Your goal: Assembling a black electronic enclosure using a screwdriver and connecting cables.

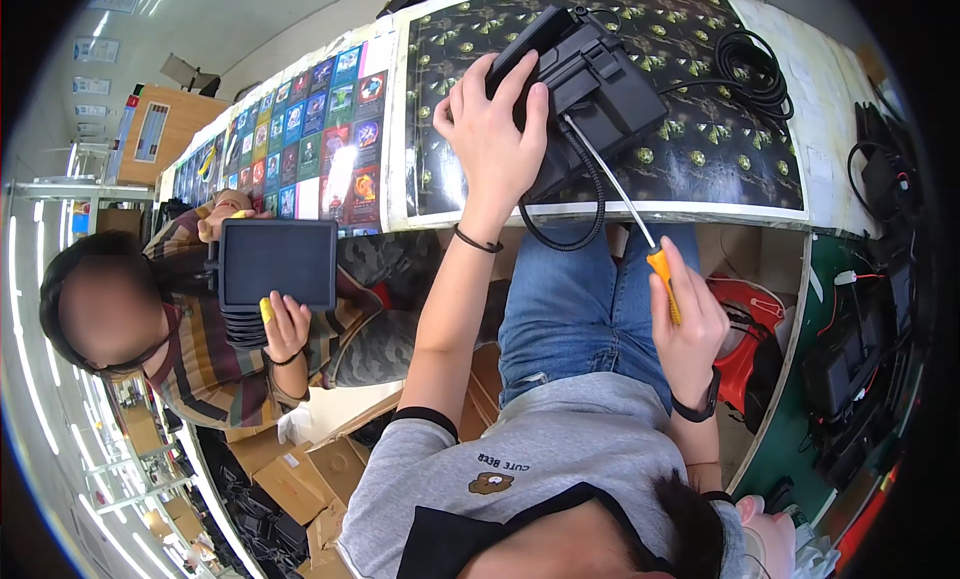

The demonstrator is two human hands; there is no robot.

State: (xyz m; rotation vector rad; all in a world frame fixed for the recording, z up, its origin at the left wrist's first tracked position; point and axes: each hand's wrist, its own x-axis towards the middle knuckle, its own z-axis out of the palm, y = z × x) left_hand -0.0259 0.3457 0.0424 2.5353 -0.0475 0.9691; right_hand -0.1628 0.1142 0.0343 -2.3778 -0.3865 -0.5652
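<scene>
My left hand (497,129) grips the left part of a black plastic device (600,84) on the table, its fingers bent over the raised edge. In my right hand (687,314) is a long screwdriver (657,264) with a yellow handle. Its thin metal shaft slants up and left, and the tip meets the device's near side. A black coiled cord (597,194) loops from the device over the table's front edge. From its right side a black cable runs to a wound bundle (755,79). The exact spot under the tip is too small to make out.
A dark patterned mat (450,39) covers the table, with colourful printed cards (330,104) to its left. At left, a person holds a black flat panel (278,266). Cardboard boxes (300,479) stand on the floor. More black devices and cables (850,369) lie at right.
</scene>
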